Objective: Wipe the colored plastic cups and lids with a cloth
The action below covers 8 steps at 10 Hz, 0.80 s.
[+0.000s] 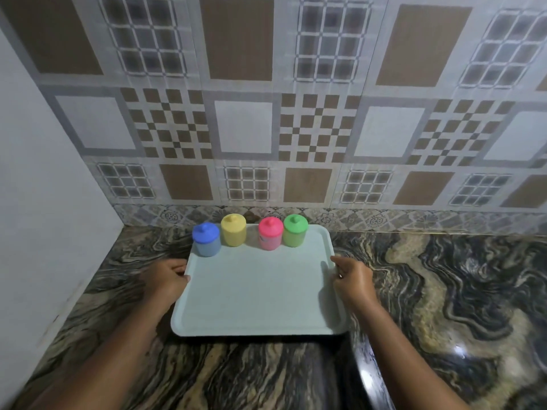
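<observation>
from the head view, your left hand [168,279] curls round the left rim of the tray [260,291] and your right hand [352,279] pinches the right rim, so both are clamped on it. the tray lies flat on the counter [444,291].

four cups stand in a row along the tray's far edge, close to the wall [266,128]. from left to right they are the blue cup [206,245], yellow cup [233,235], pink cup [270,239] and green cup [295,236]. pink and green stand just beside each other, and blue sits a little nearer you. no cloth is in view.

the step looks like settling the tray before any wiping starts. keep it level and move both hands together, slowly. the cups look tall for their bases and crowd one edge, so a tilt or jerk could topple them.

each cup is upright, with its long axis vertical. the lids [206,232] are on, knobs pointing straight up.
</observation>
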{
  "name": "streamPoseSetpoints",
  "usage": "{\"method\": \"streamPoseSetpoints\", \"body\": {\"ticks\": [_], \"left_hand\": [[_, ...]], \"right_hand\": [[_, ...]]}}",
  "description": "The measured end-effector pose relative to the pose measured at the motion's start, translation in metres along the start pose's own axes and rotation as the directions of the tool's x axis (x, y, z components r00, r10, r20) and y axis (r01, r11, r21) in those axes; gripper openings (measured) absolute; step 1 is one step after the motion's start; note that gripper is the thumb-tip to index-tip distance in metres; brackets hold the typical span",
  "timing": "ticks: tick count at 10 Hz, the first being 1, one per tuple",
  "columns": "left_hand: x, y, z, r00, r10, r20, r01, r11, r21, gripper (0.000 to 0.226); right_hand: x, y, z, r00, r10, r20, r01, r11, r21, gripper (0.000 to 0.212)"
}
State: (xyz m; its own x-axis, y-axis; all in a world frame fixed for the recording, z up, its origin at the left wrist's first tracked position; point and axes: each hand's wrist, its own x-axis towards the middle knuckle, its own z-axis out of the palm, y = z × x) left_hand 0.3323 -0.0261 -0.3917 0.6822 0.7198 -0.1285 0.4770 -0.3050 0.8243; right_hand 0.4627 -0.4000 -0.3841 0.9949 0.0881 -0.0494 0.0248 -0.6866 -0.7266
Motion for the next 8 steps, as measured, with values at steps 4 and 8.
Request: {"method": "streamPoseSetpoints", "body": {"ticks": [4, 8], "left_hand": [[0.026, -0.021, 0.022, 0.999, 0.014, 0.050, -0.016, 0.999, 0.045, 0.043], [-0.004, -0.001, 0.017, 0.953, 0.296, 0.064, -0.301, 0.900, 0.316, 0.048]], "right_hand": [[0.016, 0.011, 0.026, 0.999, 0.033, 0.008, -0.032, 0.999, -0.040, 0.045], [0.001, 0.000, 0.013, 0.995, 0.018, 0.100, -0.011, 0.998, -0.069, 0.056]]}}
